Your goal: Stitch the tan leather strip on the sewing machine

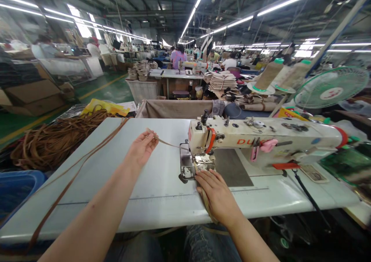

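A white sewing machine (228,140) stands on the pale table, its needle area just ahead of my right hand. My left hand (142,146) pinches the end of a narrow tan strap (168,143), which stretches from my fingertips to the back of the presser foot. My right hand (216,194) lies palm down in front of the metal plate (187,165). Under its fingers runs a tan strap (206,204) that hangs over the table's front edge. Whether both lengths are one piece is hidden at the needle.
Brown straps (78,169) lie across the table's left side, coming from a large heap (58,138). A blue tub (20,188) is at far left. Thread cones (268,76) and a green fan (330,87) stand at right. A cloth-lined bin (176,109) sits behind the table.
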Demonstrator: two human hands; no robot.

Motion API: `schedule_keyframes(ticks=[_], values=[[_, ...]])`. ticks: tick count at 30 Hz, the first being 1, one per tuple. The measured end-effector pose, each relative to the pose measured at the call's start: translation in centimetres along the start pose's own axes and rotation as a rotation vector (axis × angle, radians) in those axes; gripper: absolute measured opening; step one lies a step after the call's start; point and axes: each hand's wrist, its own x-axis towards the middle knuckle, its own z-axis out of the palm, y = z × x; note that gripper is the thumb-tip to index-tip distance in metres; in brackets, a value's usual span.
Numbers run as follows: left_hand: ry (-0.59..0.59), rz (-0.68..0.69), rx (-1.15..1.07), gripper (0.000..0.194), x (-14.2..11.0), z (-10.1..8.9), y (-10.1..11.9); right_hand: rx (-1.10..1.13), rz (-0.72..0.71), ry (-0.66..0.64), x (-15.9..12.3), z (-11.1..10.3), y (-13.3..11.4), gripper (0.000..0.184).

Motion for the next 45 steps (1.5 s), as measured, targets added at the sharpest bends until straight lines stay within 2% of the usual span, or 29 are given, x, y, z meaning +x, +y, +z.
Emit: schedule_keyframes(ticks=[4,8,15,19,22,30,36,45], values=[[-0.028,-0.001,0.044,0.023,-2.3,-1.3,0.5,-0.002,0.002,-0.013,0.0,0.0,0.0,0.033],[-0.101,0.024,0.211,0.036,-5.5,-2.5,0.4,-0.002,0.011,-0.012,0.0,0.2,0.0,0.034],[-0.128,-0.041,0.466,0.042,-11.4,-3.8,-1.5,-0.012,0.017,-0.006,0.0,0.1,0.0,0.034],[-0.180,-0.137,0.527,0.044,-13.5,-4.1,-2.7,-0.018,0.011,-0.012,0.1,0.0,0.0,0.034],[-0.196,-0.178,0.526,0.054,-14.4,-4.1,-3.1,-0.018,0.006,-0.014,0.1,0.1,0.0,0.035],[-0.187,-0.178,0.516,0.079,-15.4,-4.1,-3.7,-0.048,-0.015,-0.004,-0.1,0.5,0.4,0.035],[-0.240,-0.125,0.558,0.074,-15.9,-4.9,-4.3,-0.052,-0.028,0.003,0.0,0.6,0.4,0.035],[-0.267,-0.081,0.611,0.070,-16.2,-4.8,-4.4,-0.039,-0.041,0.038,-0.3,0.7,0.6,0.040]])
